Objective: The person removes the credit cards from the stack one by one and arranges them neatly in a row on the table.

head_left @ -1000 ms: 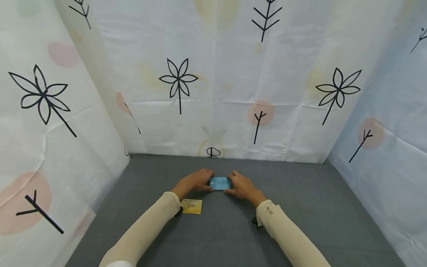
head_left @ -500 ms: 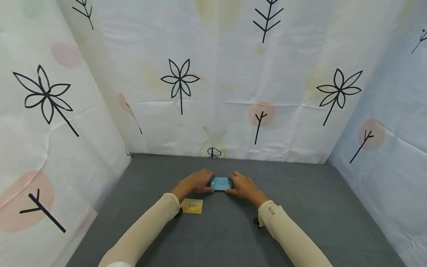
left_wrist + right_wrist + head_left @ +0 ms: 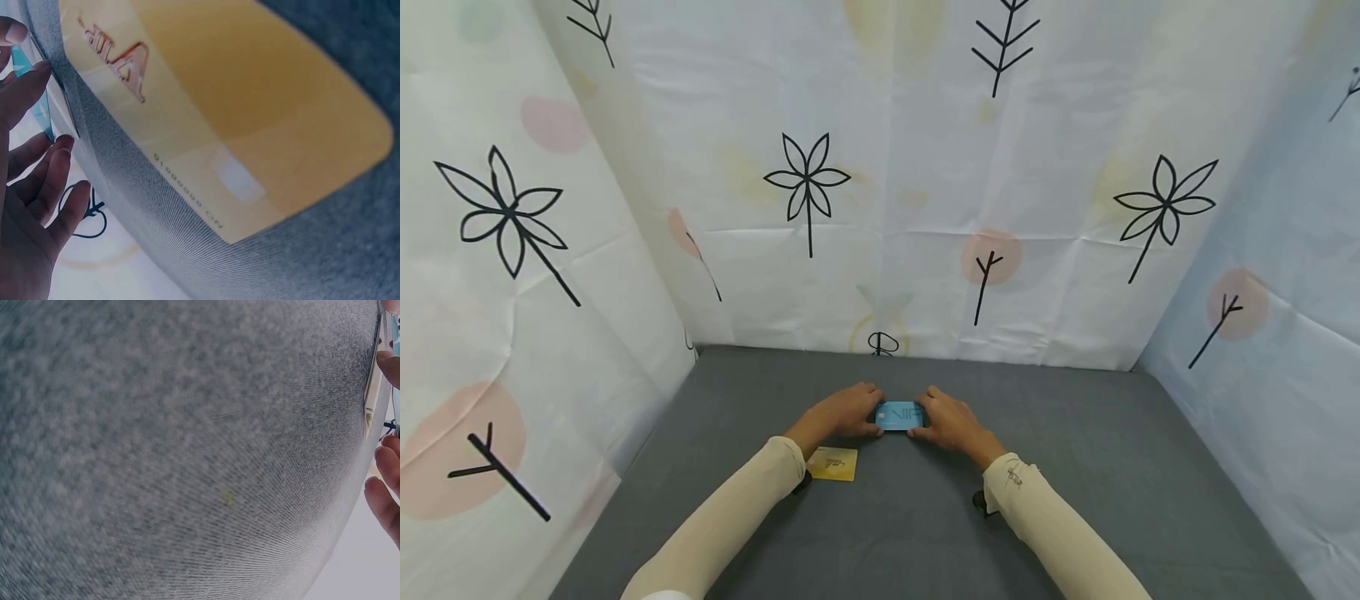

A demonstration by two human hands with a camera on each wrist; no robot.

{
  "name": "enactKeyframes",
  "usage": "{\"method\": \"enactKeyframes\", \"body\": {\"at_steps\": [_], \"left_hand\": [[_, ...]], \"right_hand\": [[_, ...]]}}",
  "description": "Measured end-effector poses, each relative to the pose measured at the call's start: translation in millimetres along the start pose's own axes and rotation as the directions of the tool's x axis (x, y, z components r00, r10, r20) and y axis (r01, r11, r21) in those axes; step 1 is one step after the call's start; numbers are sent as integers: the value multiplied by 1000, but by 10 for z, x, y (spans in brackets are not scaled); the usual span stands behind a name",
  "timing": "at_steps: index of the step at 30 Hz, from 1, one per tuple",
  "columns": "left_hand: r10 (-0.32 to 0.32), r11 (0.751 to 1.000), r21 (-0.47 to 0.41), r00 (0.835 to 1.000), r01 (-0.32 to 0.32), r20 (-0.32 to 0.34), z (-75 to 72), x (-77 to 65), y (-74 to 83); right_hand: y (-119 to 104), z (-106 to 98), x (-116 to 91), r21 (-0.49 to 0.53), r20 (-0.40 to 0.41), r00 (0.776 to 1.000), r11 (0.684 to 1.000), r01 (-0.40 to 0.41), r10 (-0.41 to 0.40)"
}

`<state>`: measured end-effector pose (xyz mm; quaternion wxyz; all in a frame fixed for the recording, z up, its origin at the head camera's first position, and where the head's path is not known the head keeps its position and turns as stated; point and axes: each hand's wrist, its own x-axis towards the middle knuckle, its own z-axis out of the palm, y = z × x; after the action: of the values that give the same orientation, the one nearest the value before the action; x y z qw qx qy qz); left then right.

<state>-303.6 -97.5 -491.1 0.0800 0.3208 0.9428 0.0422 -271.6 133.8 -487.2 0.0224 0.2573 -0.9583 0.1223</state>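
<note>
A light blue card point(image 3: 898, 416) with "VIP" lettering is held level by both hands near the far side of the grey table. The left hand point(image 3: 844, 411) pinches its left end between thumb and fingers. At the opposite end, the right hand point(image 3: 951, 422) has the same pinch. In the left wrist view, the blue card point(image 3: 41, 106) stands off a thin pale flat item point(image 3: 65, 111) on the cloth below it. The right wrist view shows that pale item point(image 3: 373, 400) edge-on, with the right fingers partly out of frame. From the head, the blue card mostly hides it.
A yellow card point(image 3: 835, 464) with raised "VIP" letters lies flat by the left wrist, its left corner partly covered by the sleeve. Grey cloth point(image 3: 1075, 467) covers the table. White patterned fabric walls point(image 3: 1060, 292) stand at the back and both sides.
Both hands and the blue card have shifted very slightly nearer to the person, with the pinch at each end kept. The yellow card stays where it was.
</note>
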Motion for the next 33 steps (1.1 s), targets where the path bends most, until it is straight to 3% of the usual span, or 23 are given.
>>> {"method": "enactKeyframes", "body": {"at_steps": [10,33], "left_hand": [[-16,1000,-3,1000,16,18,-35,-44,20],[35,999,-1,999,-35,-21,7,-147,18]], "right_hand": [[-21,-22,-22,10,1,1000,1000,7,-7],[-19,3,-134,-11,-37,996,996,86,-86]]}}
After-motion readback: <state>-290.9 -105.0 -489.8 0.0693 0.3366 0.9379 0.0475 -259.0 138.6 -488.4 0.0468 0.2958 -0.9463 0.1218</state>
